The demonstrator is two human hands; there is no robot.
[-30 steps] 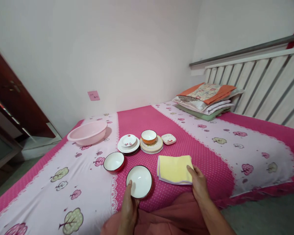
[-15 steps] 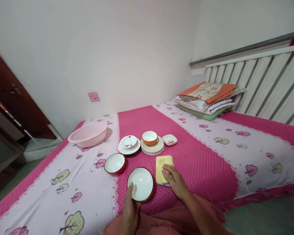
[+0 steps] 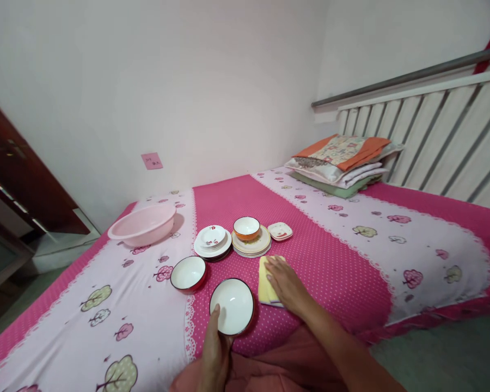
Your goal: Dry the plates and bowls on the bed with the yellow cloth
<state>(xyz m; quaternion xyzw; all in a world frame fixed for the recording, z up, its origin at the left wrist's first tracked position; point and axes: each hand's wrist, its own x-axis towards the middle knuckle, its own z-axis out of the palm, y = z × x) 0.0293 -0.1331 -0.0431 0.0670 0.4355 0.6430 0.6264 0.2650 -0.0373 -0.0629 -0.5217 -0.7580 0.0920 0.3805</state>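
Note:
My left hand (image 3: 215, 343) grips the near edge of a white-lined bowl (image 3: 234, 305) with a dark rim, thumb over the lip and the other fingers hidden beneath. Flat on a folded yellow cloth (image 3: 265, 286) rests my right hand (image 3: 283, 283), its fingers stretched out and pointing away from me. Left of the held bowl stands a red bowl (image 3: 188, 274) with a white inside. Behind are a stack of white plates (image 3: 212, 239), an orange bowl (image 3: 247, 228) on a stack of cream plates (image 3: 251, 247), and small square dishes (image 3: 280, 231).
A pink basin (image 3: 142, 226) stands at the left on the patterned bedspread (image 3: 224, 196). Pillows and folded bedding (image 3: 343, 163) are piled at the back right, beside a white slatted headboard (image 3: 428, 125). A wooden door (image 3: 24, 163) is at far left.
My right hand has moved slightly forward over the yellow cloth and now lies flatter, covering more of it. My left hand keeps its hold on the bowl. The view has shifted slightly.

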